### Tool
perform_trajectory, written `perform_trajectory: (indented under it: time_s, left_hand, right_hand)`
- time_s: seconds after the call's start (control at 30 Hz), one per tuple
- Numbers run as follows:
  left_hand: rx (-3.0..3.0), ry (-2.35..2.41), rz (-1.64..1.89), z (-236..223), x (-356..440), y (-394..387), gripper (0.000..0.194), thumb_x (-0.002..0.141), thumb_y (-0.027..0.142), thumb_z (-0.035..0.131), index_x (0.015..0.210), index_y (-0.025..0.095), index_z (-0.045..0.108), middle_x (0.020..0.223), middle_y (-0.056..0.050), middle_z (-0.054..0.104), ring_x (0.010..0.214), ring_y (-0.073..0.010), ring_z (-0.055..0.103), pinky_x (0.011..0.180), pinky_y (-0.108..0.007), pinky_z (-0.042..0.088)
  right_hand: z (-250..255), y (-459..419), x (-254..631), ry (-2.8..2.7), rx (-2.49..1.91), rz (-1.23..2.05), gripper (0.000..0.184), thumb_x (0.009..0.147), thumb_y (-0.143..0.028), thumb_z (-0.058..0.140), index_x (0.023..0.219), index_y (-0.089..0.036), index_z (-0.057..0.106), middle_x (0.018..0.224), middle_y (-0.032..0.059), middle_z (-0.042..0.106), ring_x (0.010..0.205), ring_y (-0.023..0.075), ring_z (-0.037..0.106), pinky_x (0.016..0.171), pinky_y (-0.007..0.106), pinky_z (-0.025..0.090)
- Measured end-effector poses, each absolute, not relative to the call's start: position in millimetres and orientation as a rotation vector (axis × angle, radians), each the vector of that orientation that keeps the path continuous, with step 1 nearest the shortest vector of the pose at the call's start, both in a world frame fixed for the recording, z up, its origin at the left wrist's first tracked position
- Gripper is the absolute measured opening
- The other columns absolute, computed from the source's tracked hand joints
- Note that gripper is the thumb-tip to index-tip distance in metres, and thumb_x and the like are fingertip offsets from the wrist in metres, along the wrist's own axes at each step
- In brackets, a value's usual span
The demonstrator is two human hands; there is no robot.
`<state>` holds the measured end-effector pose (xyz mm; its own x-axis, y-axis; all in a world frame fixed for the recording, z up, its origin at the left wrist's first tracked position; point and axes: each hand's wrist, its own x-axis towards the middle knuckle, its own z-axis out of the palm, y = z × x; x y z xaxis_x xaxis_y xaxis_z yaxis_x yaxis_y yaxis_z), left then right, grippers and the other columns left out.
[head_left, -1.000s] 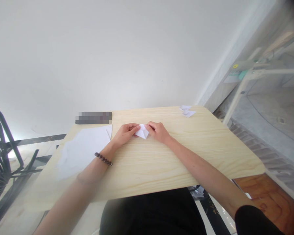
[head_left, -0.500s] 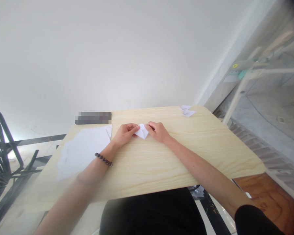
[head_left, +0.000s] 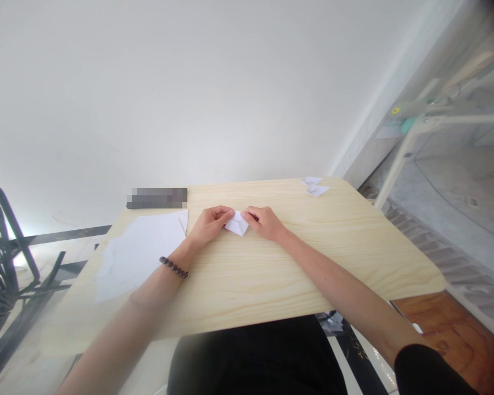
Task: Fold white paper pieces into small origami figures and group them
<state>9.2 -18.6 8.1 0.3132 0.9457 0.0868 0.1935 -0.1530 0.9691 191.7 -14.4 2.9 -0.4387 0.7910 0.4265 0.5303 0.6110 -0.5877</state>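
Between my two hands is a small piece of folded white paper [head_left: 237,225], held low over the middle of the wooden table, with crease lines on its face. My left hand [head_left: 212,224] pinches its left upper edge between thumb and fingers. On the other side, my right hand [head_left: 264,221] grips the right upper edge, thumb on top. The fingers behind the paper are partly hidden. A bead bracelet [head_left: 173,267] circles my left wrist.
White paper sheets [head_left: 144,247] lie left on the table [head_left: 247,296], partly under my left forearm. A dark oblong, blurred out [head_left: 156,198], sits at the back left. Two folded paper pieces [head_left: 317,190] rest at the back right. A wall [head_left: 230,99] stands behind.
The folded paper has tilted a little between my fingers, its lower point shifting slightly down and left. Both hands stay almost in place, still gripping it.
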Motion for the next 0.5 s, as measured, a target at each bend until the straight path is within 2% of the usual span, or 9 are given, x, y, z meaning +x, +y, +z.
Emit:
perform_trajectory:
  time_s: [0.5]
  left_hand:
    - [1.606, 1.108, 0.941, 8.7, 6.6, -17.4, 0.039, 0.071, 0.047, 0.054, 0.084, 0.012, 0.063, 0.069, -0.002, 0.059, 0.06, -0.0105, 0.047, 0.055, -0.022, 0.037]
  right_hand:
    - [0.7, -12.3, 191.9, -2.139, -1.029, 0.507, 0.032, 0.083, -0.035, 0.035, 0.059, -0.016, 0.045, 0.051, -0.0035, 0.039, 0.048, 0.0064, 0.034, 0.048, 0.02, 0.023]
